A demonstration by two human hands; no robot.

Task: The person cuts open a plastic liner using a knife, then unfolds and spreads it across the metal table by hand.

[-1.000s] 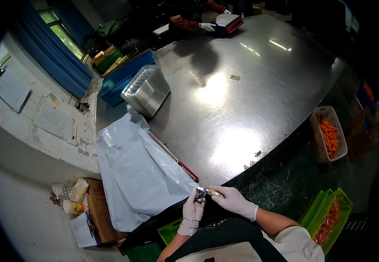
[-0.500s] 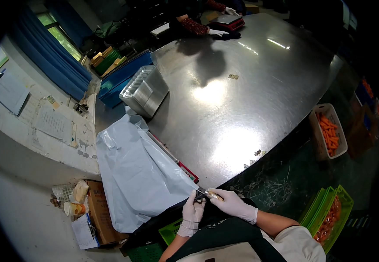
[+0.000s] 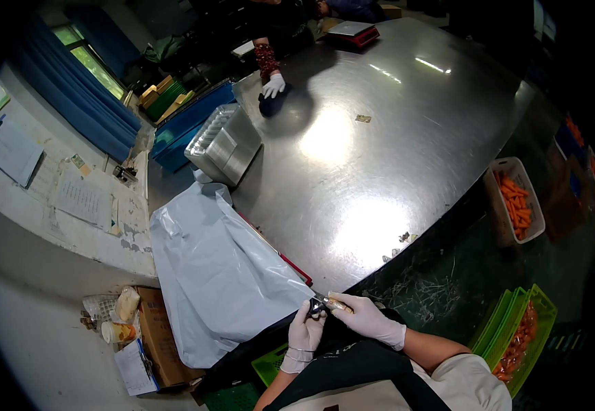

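At grey metal table [image 3: 393,130], grips brown-handled metal blade [image 3: 337,305] in white-gloved right hand [image 3: 367,320], shiny black object [image 3: 317,307], partly hidden, in white-gloved left hand [image 3: 304,334].

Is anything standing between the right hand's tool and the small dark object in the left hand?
Nothing visible does. The tool in the right hand is right at the small dark object in the left hand; contact is too small to tell. The pale plastic sheet lies beyond, leftward, not between.
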